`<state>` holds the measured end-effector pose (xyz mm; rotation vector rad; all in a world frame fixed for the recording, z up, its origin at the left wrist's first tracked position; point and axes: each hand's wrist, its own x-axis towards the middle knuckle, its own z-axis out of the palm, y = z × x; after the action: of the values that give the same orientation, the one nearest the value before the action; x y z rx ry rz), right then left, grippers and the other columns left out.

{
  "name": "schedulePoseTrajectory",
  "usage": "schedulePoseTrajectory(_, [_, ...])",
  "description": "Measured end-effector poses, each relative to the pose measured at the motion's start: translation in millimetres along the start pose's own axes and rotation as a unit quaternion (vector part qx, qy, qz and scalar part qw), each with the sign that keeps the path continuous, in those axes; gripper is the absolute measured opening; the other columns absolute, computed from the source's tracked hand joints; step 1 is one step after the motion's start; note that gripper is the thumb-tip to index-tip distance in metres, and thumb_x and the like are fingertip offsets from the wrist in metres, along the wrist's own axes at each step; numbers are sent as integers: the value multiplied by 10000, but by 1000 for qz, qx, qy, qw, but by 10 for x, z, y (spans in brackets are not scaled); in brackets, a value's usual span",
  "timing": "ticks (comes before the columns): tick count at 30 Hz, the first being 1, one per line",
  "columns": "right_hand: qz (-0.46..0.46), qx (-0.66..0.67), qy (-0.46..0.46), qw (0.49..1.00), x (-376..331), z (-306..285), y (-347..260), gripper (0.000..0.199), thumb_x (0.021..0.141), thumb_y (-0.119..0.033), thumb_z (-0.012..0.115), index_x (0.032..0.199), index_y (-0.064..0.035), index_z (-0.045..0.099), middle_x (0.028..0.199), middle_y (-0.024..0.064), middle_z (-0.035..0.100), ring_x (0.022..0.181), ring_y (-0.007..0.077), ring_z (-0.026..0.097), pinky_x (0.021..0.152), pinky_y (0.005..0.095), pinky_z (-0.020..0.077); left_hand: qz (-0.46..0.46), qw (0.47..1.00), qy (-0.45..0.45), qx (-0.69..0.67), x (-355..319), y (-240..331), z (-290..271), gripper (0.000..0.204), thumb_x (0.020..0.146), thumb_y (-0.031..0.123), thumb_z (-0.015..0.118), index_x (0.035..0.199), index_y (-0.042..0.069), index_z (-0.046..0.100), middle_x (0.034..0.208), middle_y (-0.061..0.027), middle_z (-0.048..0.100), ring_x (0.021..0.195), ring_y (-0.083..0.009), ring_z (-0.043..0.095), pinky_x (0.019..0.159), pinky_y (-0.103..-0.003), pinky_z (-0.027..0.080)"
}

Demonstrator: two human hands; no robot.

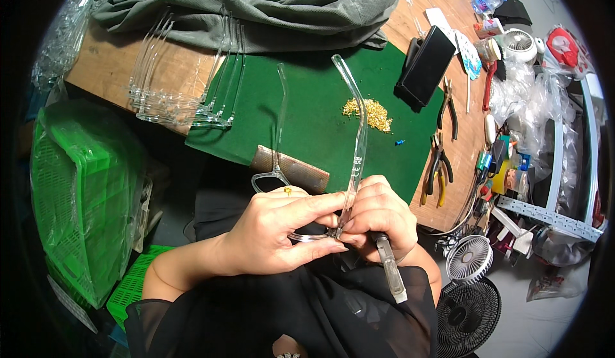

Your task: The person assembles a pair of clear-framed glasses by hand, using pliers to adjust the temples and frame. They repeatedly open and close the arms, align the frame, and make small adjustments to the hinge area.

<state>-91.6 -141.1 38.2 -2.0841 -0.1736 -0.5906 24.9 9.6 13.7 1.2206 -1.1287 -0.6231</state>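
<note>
Both hands are closed on one pair of clear eyeglasses (359,146), with its two temples pointing away from me. My left hand (275,230) grips the front, fingers and thumb pinching near the right hinge; a yellow-stoned ring is on one finger. My right hand (383,220) pinches the same hinge end and holds a screwdriver (389,269) with a grey translucent handle pointing back toward me; its tip is hidden. Beyond my left hand, a worn brown block (307,171) lies at the near edge of the green mat (256,82), under the left temple.
A pile of small gold-coloured parts (371,114) and a tiny blue piece (400,143) lie on the mat. Several clear eyeglasses (186,111) stand at the left. Pliers (437,166) and a black phone-like device (428,66) are right; green crates (90,191) stand lower left.
</note>
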Motion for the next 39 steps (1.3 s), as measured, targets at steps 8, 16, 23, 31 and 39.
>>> schedulePoseTrajectory(8, [5,14,-5,1000,3,-6,-1,180,739,-137,739,797,-52,591,738,41,597,657,213,574,624,333,444,2,1000,-7,7,0,8,-13,557,676,120,792,1140,-86,565,812,-118,684,702,-216,640,659,-298,481])
schedulePoseTrajectory(16, [-8,-9,-24,1000,32,-35,-10,185,707,-125,737,789,-57,585,736,41,590,665,212,570,634,336,441,18,1000,-6,23,7,7,-4,549,672,101,788,1141,-81,568,801,-107,680,711,-210,643,663,-293,479])
schedulePoseTrajectory(23, [-22,-47,-6,999,-5,-2,-24,190,687,-123,740,788,-57,594,740,43,592,667,209,569,642,344,447,26,999,3,30,-3,-1,4,553,667,103,791,1140,-79,569,804,-105,680,716,-211,645,667,-290,479])
schedulePoseTrajectory(31, [5,25,1,1000,-28,-5,-10,186,773,-166,718,822,-39,591,768,66,610,687,227,581,649,354,459,-2,1000,-17,-16,-13,-7,-20,556,675,105,787,1149,-77,562,847,-127,691,771,-222,667,699,-295,491])
schedulePoseTrajectory(39, [150,-86,-182,968,-186,-335,-23,330,626,9,657,932,-22,538,915,114,580,879,295,579,781,366,463,-26,997,-45,-50,13,58,-124,534,679,73,773,1150,-69,565,859,-119,700,791,-213,673,731,-293,501])
